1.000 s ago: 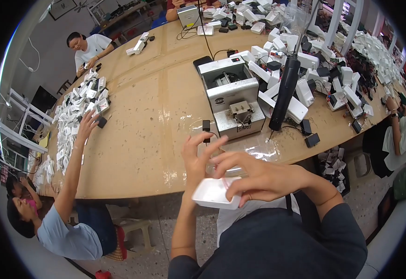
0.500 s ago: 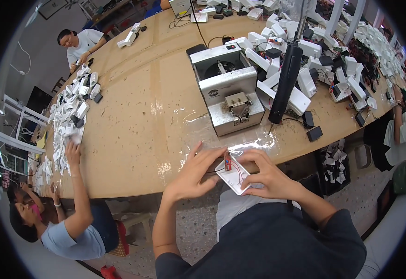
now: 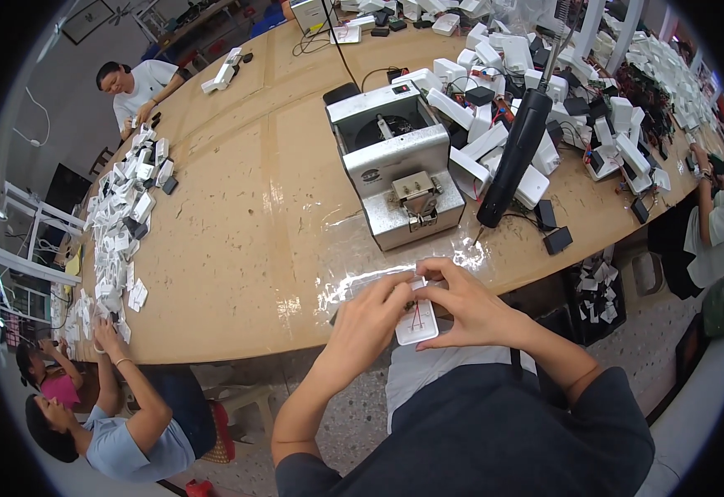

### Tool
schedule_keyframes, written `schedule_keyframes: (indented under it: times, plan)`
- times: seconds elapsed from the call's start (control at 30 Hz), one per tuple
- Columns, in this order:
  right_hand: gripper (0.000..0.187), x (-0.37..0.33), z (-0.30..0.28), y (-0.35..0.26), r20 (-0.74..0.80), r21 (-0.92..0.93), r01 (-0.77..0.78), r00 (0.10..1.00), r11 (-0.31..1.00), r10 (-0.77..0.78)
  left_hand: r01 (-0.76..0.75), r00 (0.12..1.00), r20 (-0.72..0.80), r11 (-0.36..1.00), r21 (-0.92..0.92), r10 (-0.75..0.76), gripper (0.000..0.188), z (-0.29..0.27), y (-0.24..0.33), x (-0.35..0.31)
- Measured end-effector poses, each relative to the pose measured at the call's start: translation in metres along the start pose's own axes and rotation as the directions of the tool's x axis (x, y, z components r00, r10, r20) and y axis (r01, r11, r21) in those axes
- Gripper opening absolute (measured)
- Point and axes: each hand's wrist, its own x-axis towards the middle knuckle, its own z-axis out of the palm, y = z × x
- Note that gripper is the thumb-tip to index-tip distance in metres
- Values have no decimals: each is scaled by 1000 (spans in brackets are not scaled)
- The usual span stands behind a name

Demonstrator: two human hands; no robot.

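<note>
Just past the table's near edge, I hold a small white plastic case [image 3: 416,331] with its open side up. Thin red wires run inside it. My right hand [image 3: 476,311] grips the case from the right, its thumb along the side and its fingers curled over the far end. My left hand [image 3: 368,321] is closed against the far left part of the case, fingertips pressed in close to my right hand's. Those fingers mostly hide the circuit board inside.
A metal machine [image 3: 399,166] stands ahead on the brown table [image 3: 237,207]. Right of it hangs a black electric screwdriver [image 3: 515,157], before a heap of white housings [image 3: 494,62]. Co-workers sit at the left, beside another pile [image 3: 125,215]. A black crate [image 3: 598,302] stands below right.
The case has turned more upright in my hands, and my left fingers have closed in over its far end, covering the circuit board that showed before. The near co-worker's hands have come together.
</note>
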Motion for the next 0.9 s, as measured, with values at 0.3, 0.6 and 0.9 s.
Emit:
schedule_keyframes:
  times: [0.3, 0.6, 0.9]
  plan:
    - [77, -4, 4, -2, -27, -31, -94, 995, 995, 93, 122, 993, 3, 991, -62, -122, 25, 14, 2, 1]
    - [63, 15, -28, 44, -823, -236, -286, 567, 929, -35, 170, 983, -91, 981, 95, -162, 23, 21, 7, 0]
    - [32, 59, -55, 70, -677, 499, -41, 604, 865, 420, 68, 997, -56, 988, 139, -61, 22, 21, 6, 7]
